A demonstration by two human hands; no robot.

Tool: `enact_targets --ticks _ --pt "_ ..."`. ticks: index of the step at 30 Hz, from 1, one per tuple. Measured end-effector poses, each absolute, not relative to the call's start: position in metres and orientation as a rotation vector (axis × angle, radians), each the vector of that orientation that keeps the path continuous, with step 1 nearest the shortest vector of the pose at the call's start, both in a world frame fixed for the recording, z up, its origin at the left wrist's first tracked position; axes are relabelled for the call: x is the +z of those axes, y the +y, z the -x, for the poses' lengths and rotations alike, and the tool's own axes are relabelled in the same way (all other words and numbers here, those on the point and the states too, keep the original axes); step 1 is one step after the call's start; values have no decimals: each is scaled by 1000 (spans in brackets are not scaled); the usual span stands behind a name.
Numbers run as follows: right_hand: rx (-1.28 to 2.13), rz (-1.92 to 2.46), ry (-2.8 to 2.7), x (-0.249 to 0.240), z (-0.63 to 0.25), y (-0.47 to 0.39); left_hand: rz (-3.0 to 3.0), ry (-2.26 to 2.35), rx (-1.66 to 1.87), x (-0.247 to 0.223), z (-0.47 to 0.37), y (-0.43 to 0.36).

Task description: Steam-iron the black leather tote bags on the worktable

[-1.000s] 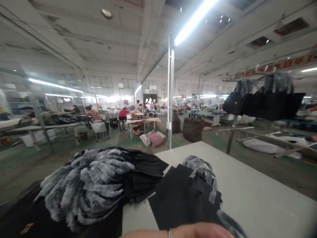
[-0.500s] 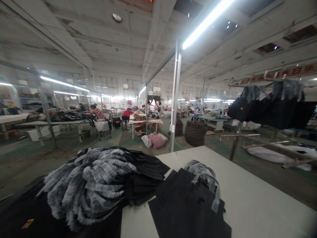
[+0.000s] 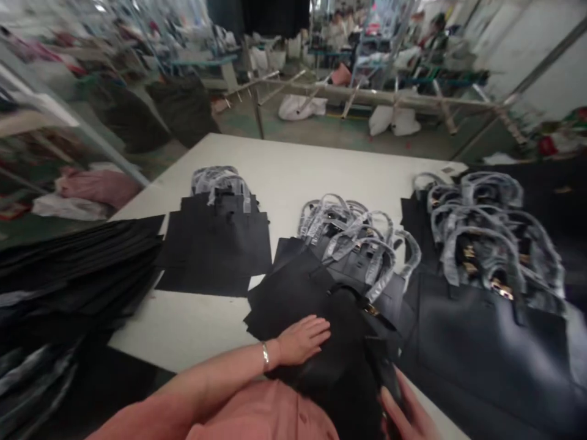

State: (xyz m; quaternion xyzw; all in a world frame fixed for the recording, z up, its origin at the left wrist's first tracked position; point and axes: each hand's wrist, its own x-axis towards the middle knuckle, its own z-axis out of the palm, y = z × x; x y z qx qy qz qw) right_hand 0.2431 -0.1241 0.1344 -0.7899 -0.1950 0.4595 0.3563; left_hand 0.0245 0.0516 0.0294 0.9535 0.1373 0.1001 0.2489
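My left hand [image 3: 302, 339] lies flat with its fingers stretched out on a black bag panel [image 3: 293, 284], in front of my body. Lower right, my right hand [image 3: 406, 406] has its thumb and fingers about the edge of a dark bag piece [image 3: 380, 360]; part of that grip is hidden. A black strap with a gold buckle [image 3: 371, 310] crosses the top of this piece. Just beyond lie black bag pieces with plastic-wrapped handles [image 3: 358, 229], heaped over one another.
A stack of black panels [image 3: 215, 244] with wrapped handles lies on the white table [image 3: 293, 159]. More finished-looking black bags [image 3: 495, 342] cover the right side. Black pieces [image 3: 68, 275] are piled at left. Metal frames [image 3: 376, 95] stand behind the table.
The view has swung right and down. Both hands and the bags at the right are now in sight; the pile with wrapped handles has shifted to the left edge.
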Motion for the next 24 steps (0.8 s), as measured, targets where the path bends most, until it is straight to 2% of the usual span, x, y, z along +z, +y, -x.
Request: enact_targets --ticks 4,9,15,21,24 --pt "1366 1984 -530 122 -228 -100 -2749 363 351 17 -19 55" --pt "1381 2074 -741 121 -216 -58 -2771 359 374 22 -19 57" --pt "1196 2094 -779 124 -208 -25 -2762 378 400 22 -19 58" --pt "816 2114 -536 144 -226 -37 -2706 472 389 22 -31 40" --pt "956 2071 -541 154 -232 -48 -2590 570 383 24 -55 14"
